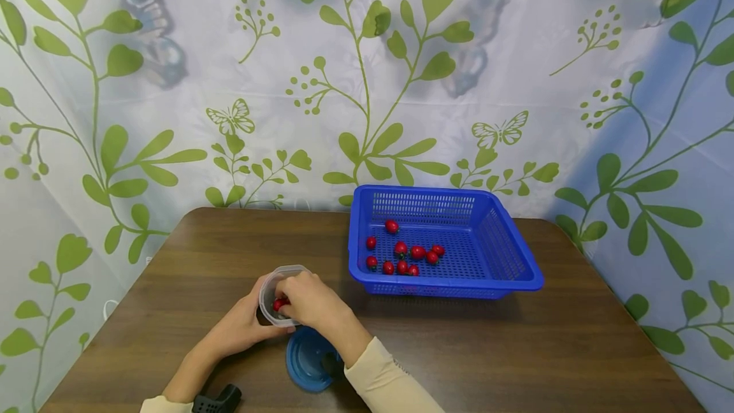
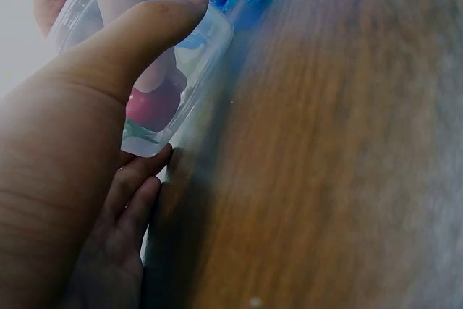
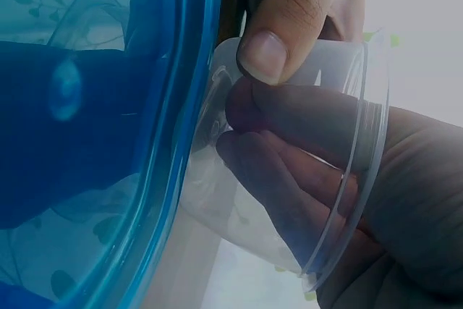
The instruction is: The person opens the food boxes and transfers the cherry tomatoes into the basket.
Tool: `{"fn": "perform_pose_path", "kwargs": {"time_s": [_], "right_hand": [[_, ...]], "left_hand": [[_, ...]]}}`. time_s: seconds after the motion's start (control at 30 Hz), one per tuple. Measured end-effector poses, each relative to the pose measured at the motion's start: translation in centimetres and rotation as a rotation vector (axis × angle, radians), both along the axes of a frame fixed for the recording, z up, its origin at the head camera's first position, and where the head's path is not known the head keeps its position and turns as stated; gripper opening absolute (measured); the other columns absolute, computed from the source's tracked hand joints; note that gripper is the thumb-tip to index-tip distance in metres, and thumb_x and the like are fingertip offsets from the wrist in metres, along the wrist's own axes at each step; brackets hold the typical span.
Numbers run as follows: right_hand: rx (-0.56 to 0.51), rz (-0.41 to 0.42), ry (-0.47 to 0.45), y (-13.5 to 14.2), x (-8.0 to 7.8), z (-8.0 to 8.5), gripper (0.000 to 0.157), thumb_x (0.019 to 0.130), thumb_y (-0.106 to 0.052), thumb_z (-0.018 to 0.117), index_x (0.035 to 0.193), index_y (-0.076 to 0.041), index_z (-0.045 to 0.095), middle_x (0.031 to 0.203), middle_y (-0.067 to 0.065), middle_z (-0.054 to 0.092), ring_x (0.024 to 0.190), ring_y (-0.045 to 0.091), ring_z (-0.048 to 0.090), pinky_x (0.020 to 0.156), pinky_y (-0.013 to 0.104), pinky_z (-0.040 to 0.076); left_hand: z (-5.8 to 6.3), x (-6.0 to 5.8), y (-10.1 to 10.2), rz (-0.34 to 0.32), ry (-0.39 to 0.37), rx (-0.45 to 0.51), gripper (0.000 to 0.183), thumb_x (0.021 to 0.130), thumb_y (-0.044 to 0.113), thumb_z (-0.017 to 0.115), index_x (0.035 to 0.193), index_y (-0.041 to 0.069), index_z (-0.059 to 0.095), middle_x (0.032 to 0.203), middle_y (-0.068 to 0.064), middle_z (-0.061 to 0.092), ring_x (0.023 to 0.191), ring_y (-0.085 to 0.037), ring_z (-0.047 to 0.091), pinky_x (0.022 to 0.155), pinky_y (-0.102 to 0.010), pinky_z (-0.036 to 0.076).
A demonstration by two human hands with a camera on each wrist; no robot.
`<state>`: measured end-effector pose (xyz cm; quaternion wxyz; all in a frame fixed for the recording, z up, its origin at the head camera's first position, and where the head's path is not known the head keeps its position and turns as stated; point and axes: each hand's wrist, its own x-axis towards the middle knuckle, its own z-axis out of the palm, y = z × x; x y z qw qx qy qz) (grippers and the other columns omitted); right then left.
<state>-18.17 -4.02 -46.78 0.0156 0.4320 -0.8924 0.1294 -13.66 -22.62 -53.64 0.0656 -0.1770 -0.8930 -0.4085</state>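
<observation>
A clear plastic container (image 1: 266, 295) is gripped by my left hand (image 1: 237, 330), whose thumb lies along the near side in the left wrist view. Its mouth is tilted. My right hand (image 1: 312, 301) reaches in through the mouth, fingers bent around a red cherry tomato (image 1: 280, 304). Through the wall in the left wrist view, a fingertip touches the cherry tomato (image 2: 153, 108) low in the container, with a bit of green beside it. The right wrist view shows the right fingers (image 3: 268, 171) drawn together inside; the tomato is not clearly visible there.
A round blue lid (image 1: 306, 362) lies on the wooden table (image 1: 516, 349), just below the container and partly under the right forearm. Back right stands a blue perforated basket (image 1: 447, 283) with several cherry tomatoes (image 1: 417, 252). A patterned curtain (image 1: 401, 81) hangs behind.
</observation>
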Motion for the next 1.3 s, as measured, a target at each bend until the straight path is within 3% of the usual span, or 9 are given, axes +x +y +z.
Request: {"fn": "perform_pose_path", "kwargs": {"time_s": [0.3, 0.67, 0.93, 1.3], "right_hand": [[-0.017, 0.025, -0.028, 0.4, -0.2, 0.1, 0.004, 0.092, -0.020, 0.079, 0.090, -0.019, 0.076, 0.075, -0.013, 0.062, 0.065, 0.003, 0.050, 0.061, 0.016, 0.041], [-0.083, 0.045, -0.068, 1.4, -0.4, 1.4, 0.012, 0.095, -0.022, 0.076, 0.105, -0.016, 0.078, 0.086, -0.009, 0.070, 0.068, 0.001, 0.055, 0.062, 0.012, 0.044], [-0.223, 0.062, -0.110, 2.9, -0.4, 3.3, 0.021, 0.095, -0.020, 0.076, 0.114, -0.013, 0.077, 0.100, -0.004, 0.078, 0.086, 0.000, 0.070, 0.075, 0.011, 0.052], [-0.414, 0.038, -0.163, 5.7, -1.2, 5.2, 0.023, 0.096, -0.021, 0.076, 0.117, -0.012, 0.075, 0.105, -0.002, 0.077, 0.092, 0.000, 0.072, 0.081, 0.013, 0.054]], "left_hand": [[0.1, 0.0, 0.1, -0.003, -0.009, -0.003, 0.102, 0.082, 0.044, 0.087, 0.159, 0.016, 0.026, 0.145, -0.006, 0.057, 0.119, -0.014, 0.062, 0.098, -0.031, 0.054], [0.1, 0.0, 0.1, 0.012, -0.025, 0.005, 0.102, 0.081, 0.044, 0.088, 0.158, 0.016, 0.027, 0.140, -0.005, 0.061, 0.118, -0.017, 0.064, 0.097, -0.030, 0.054], [-0.1, 0.0, 0.1, 0.011, 0.001, 0.001, 0.103, 0.080, 0.044, 0.089, 0.158, 0.017, 0.027, 0.142, -0.006, 0.059, 0.116, -0.021, 0.065, 0.097, -0.034, 0.055], [-0.2, -0.2, 0.2, 0.015, 0.038, 0.004, 0.103, 0.075, 0.046, 0.092, 0.154, 0.016, 0.032, 0.138, 0.000, 0.060, 0.118, -0.020, 0.062, 0.100, -0.037, 0.053]]}}
